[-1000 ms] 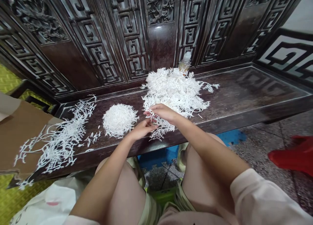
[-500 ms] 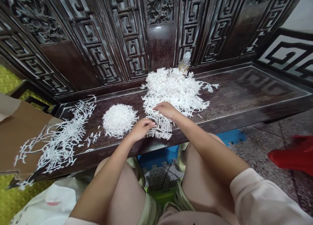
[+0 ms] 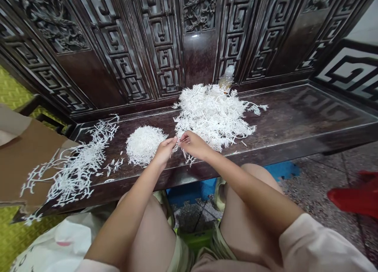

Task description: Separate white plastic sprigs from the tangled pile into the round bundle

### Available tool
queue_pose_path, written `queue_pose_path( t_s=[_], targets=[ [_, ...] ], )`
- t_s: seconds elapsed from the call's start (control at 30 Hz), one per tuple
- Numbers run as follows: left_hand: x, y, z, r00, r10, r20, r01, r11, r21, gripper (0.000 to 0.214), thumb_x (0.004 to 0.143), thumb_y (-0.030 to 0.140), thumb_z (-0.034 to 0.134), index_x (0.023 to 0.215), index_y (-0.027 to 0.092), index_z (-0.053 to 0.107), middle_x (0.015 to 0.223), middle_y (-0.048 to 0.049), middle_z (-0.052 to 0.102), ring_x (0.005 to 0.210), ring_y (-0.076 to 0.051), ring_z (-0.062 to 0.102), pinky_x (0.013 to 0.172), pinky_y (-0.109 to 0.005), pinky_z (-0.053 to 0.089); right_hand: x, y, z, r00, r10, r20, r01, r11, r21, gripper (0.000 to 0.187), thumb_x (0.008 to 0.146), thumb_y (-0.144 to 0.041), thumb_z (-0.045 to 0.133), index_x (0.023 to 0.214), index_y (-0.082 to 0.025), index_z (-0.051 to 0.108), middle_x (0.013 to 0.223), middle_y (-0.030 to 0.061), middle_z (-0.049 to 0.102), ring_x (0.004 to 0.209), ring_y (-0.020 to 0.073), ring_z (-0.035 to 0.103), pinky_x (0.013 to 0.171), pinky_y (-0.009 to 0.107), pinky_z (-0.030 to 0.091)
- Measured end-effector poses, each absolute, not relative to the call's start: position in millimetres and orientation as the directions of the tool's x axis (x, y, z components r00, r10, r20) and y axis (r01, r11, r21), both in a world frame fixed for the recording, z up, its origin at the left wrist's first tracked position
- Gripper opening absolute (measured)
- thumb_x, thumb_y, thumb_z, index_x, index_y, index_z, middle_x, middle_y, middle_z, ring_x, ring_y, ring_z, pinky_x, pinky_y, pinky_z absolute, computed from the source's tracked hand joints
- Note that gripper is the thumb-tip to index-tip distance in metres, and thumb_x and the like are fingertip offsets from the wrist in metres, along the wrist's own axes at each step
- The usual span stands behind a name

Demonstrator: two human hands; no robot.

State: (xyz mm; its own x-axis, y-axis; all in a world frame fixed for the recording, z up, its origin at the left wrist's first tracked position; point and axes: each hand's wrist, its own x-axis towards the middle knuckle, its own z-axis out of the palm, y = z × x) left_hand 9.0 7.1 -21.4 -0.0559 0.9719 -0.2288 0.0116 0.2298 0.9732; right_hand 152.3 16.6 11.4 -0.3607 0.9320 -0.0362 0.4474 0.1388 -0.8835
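Two hands are now meeting at the fingertips, no longer keeping the gap of half a second ago, as I am watching from far away. My left hand (image 3: 165, 150) is pinching a small white sprig (image 3: 178, 142), and my right hand (image 3: 195, 145) seems to be gripping it too; its exact shape I cannot tell. Fewer white twigs (image 3: 190, 159) are showing below, at five o'clock. From this grip, the round heap (image 3: 146, 145) is sitting at nine o'clock, the branched heap (image 3: 214, 114) is lying at two o'clock, both resting on the dark bench (image 3: 295, 126). I am judging that both hands are now sharing one piece, so the work is becoming finer fingertip handling.
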Motion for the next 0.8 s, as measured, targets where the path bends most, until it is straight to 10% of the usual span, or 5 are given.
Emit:
queue_pose_path(
  t_s=[0.5,0.8],
  targets=[
    [4,5,-16,-0.023,0.998,0.063,0.468,-0.045,0.883,0.036,0.074,0.047,0.041,0.06,0.016,0.051,0.055,0.0024,0.043,0.057,-0.011,0.039,0.056,-0.022,0.029,145,16,5,-0.367,0.908,-0.202,0.496,0.007,-0.868,0.025,0.069,-0.04,0.05,0.074,-0.016,0.048,0.065,-0.0001,0.052,0.061,0.0125,0.046,0.058,0.024,0.031],
    [3,7,-17,-0.09,0.995,-0.042,0.188,0.058,0.98,0.032,0.07,0.047,0.048,0.059,0.017,0.046,0.052,0.0044,0.037,0.051,-0.008,0.035,0.053,-0.022,0.029,149,17,9,-0.437,0.891,-0.125,0.435,0.087,-0.896,0.027,0.073,-0.04,0.041,0.061,-0.017,0.047,0.059,-0.0015,0.048,0.057,0.0109,0.043,0.056,0.023,0.031]
  ],
)
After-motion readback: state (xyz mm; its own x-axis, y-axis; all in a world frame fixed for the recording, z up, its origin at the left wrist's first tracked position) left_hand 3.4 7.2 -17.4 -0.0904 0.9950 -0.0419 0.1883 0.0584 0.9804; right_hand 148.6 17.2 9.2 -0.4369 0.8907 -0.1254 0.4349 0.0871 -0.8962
